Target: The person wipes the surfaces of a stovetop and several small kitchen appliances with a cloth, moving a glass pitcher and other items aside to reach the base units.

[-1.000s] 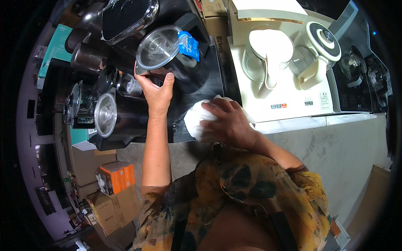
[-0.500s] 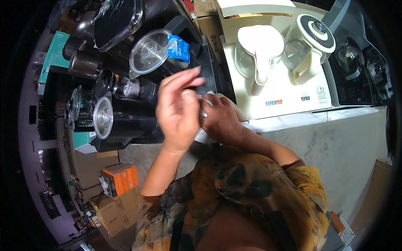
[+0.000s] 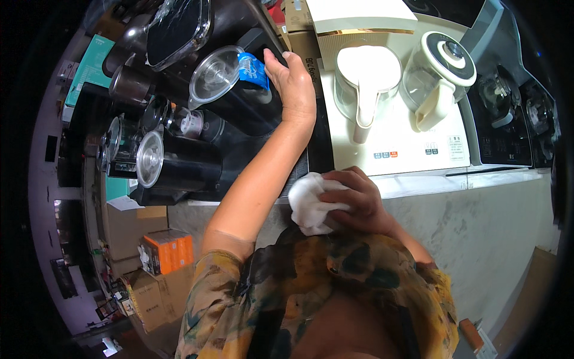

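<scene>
Near, the right hand (image 3: 363, 202) clutches a crumpled white cloth (image 3: 310, 203). Farther left, the left hand (image 3: 296, 90), fingers extended, is the nearer one to the clear-lidded black cylindrical container (image 3: 248, 110) just left of it, its axis slanting far-left; contact is unclear.

Orange box (image 3: 175, 251) by a carton (image 3: 156, 304) — teal box (image 3: 89, 67) near, perhaps, a dark canister (image 3: 130, 84)

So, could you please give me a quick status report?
Right grip holding white cloth. Left grip open beside black pitcher, contact unclear. Blue packet close by, at edge of clear lid.
</scene>
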Demonstrator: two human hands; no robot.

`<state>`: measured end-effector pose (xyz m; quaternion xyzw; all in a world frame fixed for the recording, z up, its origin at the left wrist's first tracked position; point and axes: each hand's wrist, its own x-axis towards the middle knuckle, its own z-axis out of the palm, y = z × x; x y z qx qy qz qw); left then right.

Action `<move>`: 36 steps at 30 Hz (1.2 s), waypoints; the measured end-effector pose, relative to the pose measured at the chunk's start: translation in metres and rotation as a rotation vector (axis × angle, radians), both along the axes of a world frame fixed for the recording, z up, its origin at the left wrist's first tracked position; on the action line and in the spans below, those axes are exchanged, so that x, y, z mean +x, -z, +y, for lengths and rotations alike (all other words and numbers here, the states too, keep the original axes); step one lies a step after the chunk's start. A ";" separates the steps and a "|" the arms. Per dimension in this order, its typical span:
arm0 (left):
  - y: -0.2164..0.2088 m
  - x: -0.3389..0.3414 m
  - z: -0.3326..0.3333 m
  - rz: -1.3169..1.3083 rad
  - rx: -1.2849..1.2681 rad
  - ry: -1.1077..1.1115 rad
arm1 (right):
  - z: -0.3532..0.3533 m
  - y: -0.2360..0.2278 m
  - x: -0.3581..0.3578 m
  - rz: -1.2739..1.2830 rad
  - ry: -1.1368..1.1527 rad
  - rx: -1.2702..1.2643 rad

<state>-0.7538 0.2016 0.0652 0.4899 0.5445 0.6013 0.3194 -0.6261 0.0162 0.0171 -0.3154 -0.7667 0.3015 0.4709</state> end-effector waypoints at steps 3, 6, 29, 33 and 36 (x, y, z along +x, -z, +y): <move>0.001 0.002 0.007 0.023 0.032 -0.065 | -0.009 0.008 0.013 0.046 0.038 -0.003; 0.004 0.005 0.012 0.009 0.053 -0.100 | -0.014 0.013 0.021 0.069 0.049 -0.012; -0.002 -0.016 -0.083 -0.137 0.051 -0.029 | -0.020 0.008 0.029 0.119 0.013 -0.104; -0.004 -0.040 -0.108 -0.249 0.120 -0.025 | -0.017 0.006 0.026 0.131 -0.015 -0.103; 0.001 -0.061 -0.109 -0.079 0.115 -0.130 | -0.016 0.006 0.021 0.173 -0.029 -0.125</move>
